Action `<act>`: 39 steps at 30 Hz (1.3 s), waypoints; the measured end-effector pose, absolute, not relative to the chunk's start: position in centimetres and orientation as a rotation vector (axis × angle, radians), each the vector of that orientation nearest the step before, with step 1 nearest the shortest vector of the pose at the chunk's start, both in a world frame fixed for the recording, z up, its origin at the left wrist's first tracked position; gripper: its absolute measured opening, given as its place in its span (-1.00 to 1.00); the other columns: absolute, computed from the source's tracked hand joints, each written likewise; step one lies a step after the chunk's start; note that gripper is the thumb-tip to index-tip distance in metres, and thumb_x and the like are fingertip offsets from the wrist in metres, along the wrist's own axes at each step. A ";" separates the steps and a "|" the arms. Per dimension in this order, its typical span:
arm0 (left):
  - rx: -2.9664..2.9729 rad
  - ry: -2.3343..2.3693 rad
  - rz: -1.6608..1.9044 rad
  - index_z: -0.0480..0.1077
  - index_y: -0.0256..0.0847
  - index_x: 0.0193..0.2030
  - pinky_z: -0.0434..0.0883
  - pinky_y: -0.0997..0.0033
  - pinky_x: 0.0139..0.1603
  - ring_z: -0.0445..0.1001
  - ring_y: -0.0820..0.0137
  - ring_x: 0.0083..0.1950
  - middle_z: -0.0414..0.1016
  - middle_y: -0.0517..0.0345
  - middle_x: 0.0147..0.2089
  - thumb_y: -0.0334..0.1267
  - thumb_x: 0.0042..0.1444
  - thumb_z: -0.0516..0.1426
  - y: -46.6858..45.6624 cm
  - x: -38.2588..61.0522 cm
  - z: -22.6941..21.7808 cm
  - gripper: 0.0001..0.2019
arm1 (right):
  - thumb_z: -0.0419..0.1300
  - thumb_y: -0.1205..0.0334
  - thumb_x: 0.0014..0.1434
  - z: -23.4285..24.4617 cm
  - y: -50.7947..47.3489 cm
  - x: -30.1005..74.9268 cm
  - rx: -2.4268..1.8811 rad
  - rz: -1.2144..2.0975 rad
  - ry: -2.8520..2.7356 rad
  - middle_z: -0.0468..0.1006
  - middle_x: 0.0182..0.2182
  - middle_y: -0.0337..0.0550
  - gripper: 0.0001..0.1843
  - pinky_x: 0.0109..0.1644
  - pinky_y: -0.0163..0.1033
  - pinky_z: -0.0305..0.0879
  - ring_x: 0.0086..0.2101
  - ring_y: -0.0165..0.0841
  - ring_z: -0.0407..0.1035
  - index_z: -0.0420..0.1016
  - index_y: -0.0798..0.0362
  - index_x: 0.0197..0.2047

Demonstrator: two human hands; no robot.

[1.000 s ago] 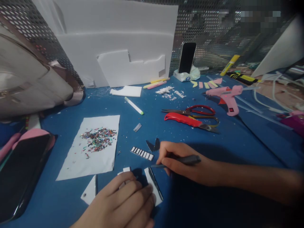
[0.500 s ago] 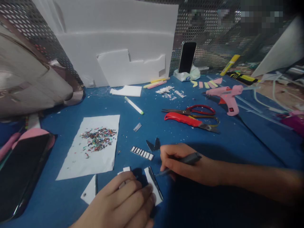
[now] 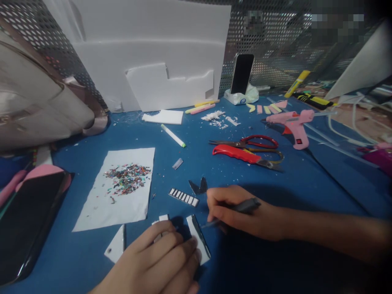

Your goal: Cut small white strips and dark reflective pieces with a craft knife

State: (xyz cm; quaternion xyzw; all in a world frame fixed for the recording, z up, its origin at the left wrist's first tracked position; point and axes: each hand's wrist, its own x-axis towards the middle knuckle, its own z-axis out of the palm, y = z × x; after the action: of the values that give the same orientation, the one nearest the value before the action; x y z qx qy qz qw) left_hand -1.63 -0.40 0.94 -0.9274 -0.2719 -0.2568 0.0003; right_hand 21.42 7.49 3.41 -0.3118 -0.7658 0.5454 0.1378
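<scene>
Now, right hand: the right hand is clenched around a dark pen, thumb and fingers closed on its barrel.
Pen axis: its long axis runs nearly level across the desk, tilted slightly down toward the left; the tip points left at the white strip.
Pen tip: it lies just right of the white strip's upper end; whether it touches cannot be told.
Pen look: slim, dark grey to black, the back end sticking out over the knuckles.
Left hand: the left hand lies flat, fingers pressed down on the white strip's lower left part and on a small white piece beside it, grasping nothing.
White strip: narrow, white, with a dark band along its length; its long axis runs from upper left to lower right, just left of the pen tip.
Beyond the strip: a short striped black-and-white piece and a dark cut-out scrap lie just above it.
Left of the strip: a white triangular offcut, then a paper sheet carrying a heap of coloured glitter bits.
Far above the strip: a red-handled cutter, red scissors and a pink glue gun, well apart from it.
</scene>
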 end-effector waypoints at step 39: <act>-2.877 -0.882 -0.819 0.48 -0.24 -0.11 0.13 0.27 0.25 0.43 0.46 -0.14 0.53 0.24 -0.16 -0.31 0.32 -0.05 -0.3 -1.4 1.2 -0.73 | 0.06 0.19 0.28 3.3 7.5 21.6 -0.811 1.530 -2.268 0.37 -0.49 -0.29 -0.80 -0.40 -0.40 0.15 -0.47 -0.51 0.24 0.32 0.11 -0.34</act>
State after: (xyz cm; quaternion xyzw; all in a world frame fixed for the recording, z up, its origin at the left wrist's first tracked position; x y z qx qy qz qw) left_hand -1.39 -0.26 1.17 -0.9225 -0.2829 -0.2625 0.0113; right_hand 21.56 7.48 3.26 -0.2812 -0.7866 0.5306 0.1437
